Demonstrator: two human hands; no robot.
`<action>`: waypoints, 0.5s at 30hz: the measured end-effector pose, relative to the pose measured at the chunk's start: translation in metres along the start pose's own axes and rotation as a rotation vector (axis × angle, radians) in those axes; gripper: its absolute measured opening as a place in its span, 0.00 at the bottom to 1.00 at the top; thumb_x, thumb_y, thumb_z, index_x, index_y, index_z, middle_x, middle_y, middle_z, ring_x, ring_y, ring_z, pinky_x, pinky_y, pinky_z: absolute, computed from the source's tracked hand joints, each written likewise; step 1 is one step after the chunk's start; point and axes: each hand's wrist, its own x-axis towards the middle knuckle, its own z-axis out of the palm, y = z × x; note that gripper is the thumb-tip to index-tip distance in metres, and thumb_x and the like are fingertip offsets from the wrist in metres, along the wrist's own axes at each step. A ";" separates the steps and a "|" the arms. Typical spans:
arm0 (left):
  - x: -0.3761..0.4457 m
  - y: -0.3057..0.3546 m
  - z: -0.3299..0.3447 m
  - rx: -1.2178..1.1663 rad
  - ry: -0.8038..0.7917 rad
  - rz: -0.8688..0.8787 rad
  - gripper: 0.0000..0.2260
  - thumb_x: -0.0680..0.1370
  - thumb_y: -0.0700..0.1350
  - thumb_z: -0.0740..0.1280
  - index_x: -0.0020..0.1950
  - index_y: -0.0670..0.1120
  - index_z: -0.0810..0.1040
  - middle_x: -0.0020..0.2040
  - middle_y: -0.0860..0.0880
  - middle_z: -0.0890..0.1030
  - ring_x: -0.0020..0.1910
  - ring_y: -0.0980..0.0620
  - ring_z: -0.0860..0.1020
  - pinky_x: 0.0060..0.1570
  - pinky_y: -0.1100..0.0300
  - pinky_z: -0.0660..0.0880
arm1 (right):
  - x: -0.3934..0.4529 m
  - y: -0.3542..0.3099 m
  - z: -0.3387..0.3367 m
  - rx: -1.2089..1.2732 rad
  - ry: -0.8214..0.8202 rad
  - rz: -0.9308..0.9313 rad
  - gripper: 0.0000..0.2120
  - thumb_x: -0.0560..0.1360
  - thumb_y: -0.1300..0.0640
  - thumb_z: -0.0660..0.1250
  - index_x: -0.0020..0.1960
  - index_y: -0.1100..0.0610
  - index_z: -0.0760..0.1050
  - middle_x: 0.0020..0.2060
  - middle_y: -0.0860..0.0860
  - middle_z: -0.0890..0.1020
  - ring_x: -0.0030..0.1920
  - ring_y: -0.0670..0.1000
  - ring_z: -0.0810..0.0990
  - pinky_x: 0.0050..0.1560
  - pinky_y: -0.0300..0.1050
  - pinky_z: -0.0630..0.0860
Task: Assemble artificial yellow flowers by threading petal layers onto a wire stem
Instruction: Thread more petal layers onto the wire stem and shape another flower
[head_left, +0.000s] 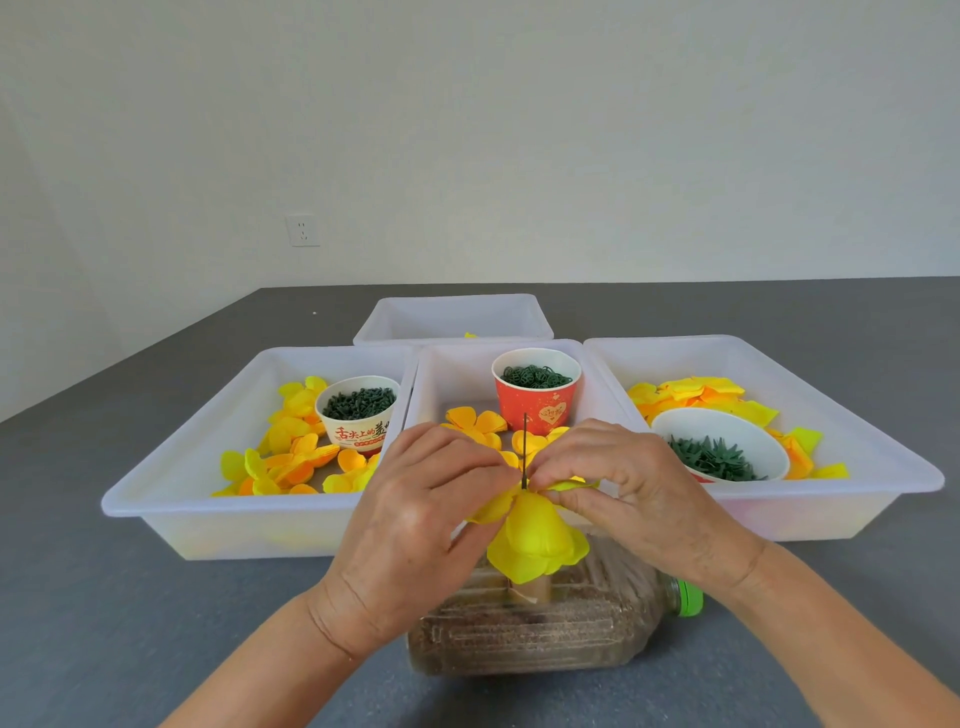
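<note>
Both hands at work on one flower (535, 540), held near and centre, above a bottle (545, 629) lying on its side. Left hand (415, 525) curled, fingertips pinching petal cloth just left of the wire (525, 447). Right hand (634, 493) curled likewise, thumb and forefinger nipping a yellow layer at the wire's right side. Wire upright between the fingertips, its tip well clear above them. Probably mid-threading: layer being pushed down the stem. Best done by keeping the wire straight, pressing evenly from both sides close to the hole, and seating the layer flat on the bloom without tearing the cloth. More petals (291, 457) waiting in the left tray (171, 483).
</note>
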 end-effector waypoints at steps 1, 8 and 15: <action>-0.002 0.001 0.000 -0.015 -0.006 -0.017 0.08 0.73 0.44 0.68 0.47 0.43 0.83 0.46 0.51 0.82 0.45 0.51 0.77 0.50 0.56 0.71 | 0.000 0.000 0.000 0.023 -0.004 0.017 0.05 0.70 0.62 0.69 0.43 0.61 0.83 0.41 0.50 0.84 0.46 0.45 0.79 0.49 0.42 0.75; -0.004 0.009 -0.002 -0.141 -0.039 -0.130 0.12 0.71 0.44 0.67 0.52 0.45 0.82 0.49 0.53 0.81 0.50 0.53 0.77 0.52 0.56 0.71 | 0.006 -0.003 -0.006 0.046 -0.039 0.070 0.06 0.70 0.63 0.68 0.44 0.61 0.83 0.43 0.51 0.84 0.47 0.44 0.79 0.52 0.41 0.74; -0.021 0.027 0.001 -0.135 -0.068 -0.187 0.33 0.66 0.61 0.71 0.67 0.52 0.67 0.67 0.52 0.68 0.66 0.51 0.68 0.63 0.53 0.66 | 0.004 -0.004 -0.005 0.081 -0.044 0.136 0.06 0.70 0.67 0.71 0.44 0.59 0.84 0.43 0.48 0.84 0.47 0.42 0.79 0.53 0.38 0.74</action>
